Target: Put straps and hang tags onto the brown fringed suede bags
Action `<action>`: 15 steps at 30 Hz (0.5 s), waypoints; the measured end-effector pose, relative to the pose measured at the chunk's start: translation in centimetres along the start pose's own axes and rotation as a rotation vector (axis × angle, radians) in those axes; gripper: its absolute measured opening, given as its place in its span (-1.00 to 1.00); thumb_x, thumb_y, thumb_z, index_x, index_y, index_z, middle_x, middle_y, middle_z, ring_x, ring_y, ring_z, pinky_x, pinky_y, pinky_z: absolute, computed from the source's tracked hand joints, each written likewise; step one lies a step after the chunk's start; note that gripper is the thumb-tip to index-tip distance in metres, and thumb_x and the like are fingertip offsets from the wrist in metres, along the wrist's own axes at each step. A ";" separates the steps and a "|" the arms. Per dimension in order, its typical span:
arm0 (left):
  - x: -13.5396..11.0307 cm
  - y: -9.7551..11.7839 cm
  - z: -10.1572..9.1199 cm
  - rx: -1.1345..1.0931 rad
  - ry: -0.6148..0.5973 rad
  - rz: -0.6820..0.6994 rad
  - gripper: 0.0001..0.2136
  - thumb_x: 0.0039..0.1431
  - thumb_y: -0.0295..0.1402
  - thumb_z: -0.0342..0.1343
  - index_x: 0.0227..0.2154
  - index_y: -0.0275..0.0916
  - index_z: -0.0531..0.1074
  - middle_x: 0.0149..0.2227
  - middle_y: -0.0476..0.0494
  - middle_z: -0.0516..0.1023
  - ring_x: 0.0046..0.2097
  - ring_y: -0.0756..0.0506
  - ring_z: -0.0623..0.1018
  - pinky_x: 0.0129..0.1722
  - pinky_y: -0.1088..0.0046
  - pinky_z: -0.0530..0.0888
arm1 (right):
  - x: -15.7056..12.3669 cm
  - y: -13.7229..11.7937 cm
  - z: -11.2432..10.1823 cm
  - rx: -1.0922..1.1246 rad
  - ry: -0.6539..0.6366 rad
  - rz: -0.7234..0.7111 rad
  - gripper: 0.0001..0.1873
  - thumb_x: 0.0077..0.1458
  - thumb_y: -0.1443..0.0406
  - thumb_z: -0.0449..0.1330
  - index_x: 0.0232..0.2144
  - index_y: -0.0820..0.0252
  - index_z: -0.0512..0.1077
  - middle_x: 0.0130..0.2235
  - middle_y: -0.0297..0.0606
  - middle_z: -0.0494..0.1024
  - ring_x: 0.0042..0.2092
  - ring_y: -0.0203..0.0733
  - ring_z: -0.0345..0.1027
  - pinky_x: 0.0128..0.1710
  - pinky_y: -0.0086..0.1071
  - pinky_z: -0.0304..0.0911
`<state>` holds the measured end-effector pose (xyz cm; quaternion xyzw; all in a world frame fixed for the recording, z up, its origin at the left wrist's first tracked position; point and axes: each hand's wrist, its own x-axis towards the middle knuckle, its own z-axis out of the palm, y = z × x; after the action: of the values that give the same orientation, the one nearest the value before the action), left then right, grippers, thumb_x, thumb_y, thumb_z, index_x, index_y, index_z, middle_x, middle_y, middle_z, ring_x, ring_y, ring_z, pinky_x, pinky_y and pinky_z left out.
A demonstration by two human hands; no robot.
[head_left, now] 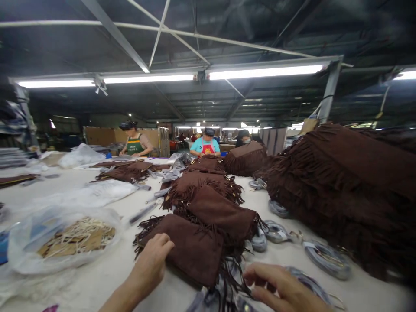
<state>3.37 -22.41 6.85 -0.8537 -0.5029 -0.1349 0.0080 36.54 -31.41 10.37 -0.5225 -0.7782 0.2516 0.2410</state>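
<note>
A brown suede fringed bag (191,249) lies nearest me on the pale worktable (107,273). My left hand (152,262) rests on its near left edge, fingers curled against the suede. My right hand (282,288) hovers low at the right, fingers bent over the dark fringe and wrapped straps (227,294) at the bag's near side; what it grips is unclear. More brown fringed bags (208,195) trail back along the table's middle.
A tall heap of brown fringed bags (344,186) fills the right side. Coiled wrapped straps (328,258) lie beside it. A plastic bag of tan tags and cords (71,238) sits at left. Three people (206,145) work at the far end.
</note>
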 end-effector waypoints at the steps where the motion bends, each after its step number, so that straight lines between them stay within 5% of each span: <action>1: -0.5 1.7 -0.2 -0.050 -0.010 -0.029 -0.76 0.08 -0.58 -0.04 -0.25 -0.22 0.44 -0.15 -0.20 0.48 -0.07 -0.19 0.44 -0.07 0.24 0.36 | 0.5 -0.2 1.2 -0.091 0.015 -0.065 -0.74 0.09 0.26 0.07 -0.19 0.09 0.48 -0.21 -0.21 0.57 -0.17 -0.11 0.44 -0.16 -0.36 0.33; 4: -1.7 6.2 0.9 -0.142 -0.181 -0.066 -0.81 0.14 -0.21 0.09 -0.28 -0.21 0.43 -0.18 -0.24 0.51 -0.13 -0.26 0.46 -0.15 0.19 0.37 | 2.5 0.5 5.9 -0.381 0.026 -0.230 -0.49 -0.06 0.28 0.24 0.01 0.10 0.39 -0.02 -0.10 0.50 -0.09 0.02 0.44 -0.14 -0.27 0.37; 6: -1.9 8.0 2.9 -0.132 -0.277 -0.090 -0.77 0.10 -0.23 0.14 -0.22 -0.22 0.43 -0.14 -0.31 0.51 -0.09 -0.32 0.46 -0.14 0.15 0.36 | 3.9 1.5 9.0 -0.613 0.133 -0.291 -0.30 -0.15 0.36 0.28 0.11 0.07 0.29 0.10 -0.01 0.42 -0.13 0.10 0.47 -0.28 -0.27 0.41; 8: -1.6 8.5 5.2 -0.096 -0.275 -0.105 -0.79 0.13 -0.34 0.10 -0.17 -0.24 0.43 -0.13 -0.33 0.51 -0.07 -0.32 0.46 -0.14 0.17 0.35 | 5.3 2.6 11.2 -0.772 0.230 -0.345 -0.32 -0.11 0.47 0.21 0.11 0.04 0.27 0.03 -0.07 0.48 -0.24 0.00 0.50 -0.42 -0.38 0.37; 11: -0.8 7.9 7.4 -0.075 -0.177 -0.064 -0.86 0.19 -0.37 0.05 -0.21 -0.22 0.43 -0.19 -0.27 0.52 -0.11 -0.25 0.46 -0.16 0.24 0.36 | 6.7 3.9 12.1 -0.836 0.269 -0.417 -0.53 -0.10 0.58 0.09 -0.16 0.06 0.38 -0.25 -0.27 0.54 -0.37 -0.12 0.49 -0.51 -0.46 0.28; 15: -0.1 6.0 6.7 -0.093 -0.126 -0.041 -0.93 0.16 -0.34 0.13 -0.31 -0.20 0.44 -0.25 -0.23 0.54 -0.13 -0.23 0.47 -0.17 0.25 0.37 | 6.9 5.7 9.9 -0.723 0.185 -0.504 -0.62 -0.17 0.63 0.04 -0.40 0.07 0.37 -0.37 -0.34 0.51 -0.40 -0.20 0.47 -0.49 -0.49 0.23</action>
<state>9.93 -24.45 1.12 -0.8495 -0.5130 -0.1042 -0.0661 31.88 -24.46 -0.04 -0.3874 -0.8943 -0.1508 0.1655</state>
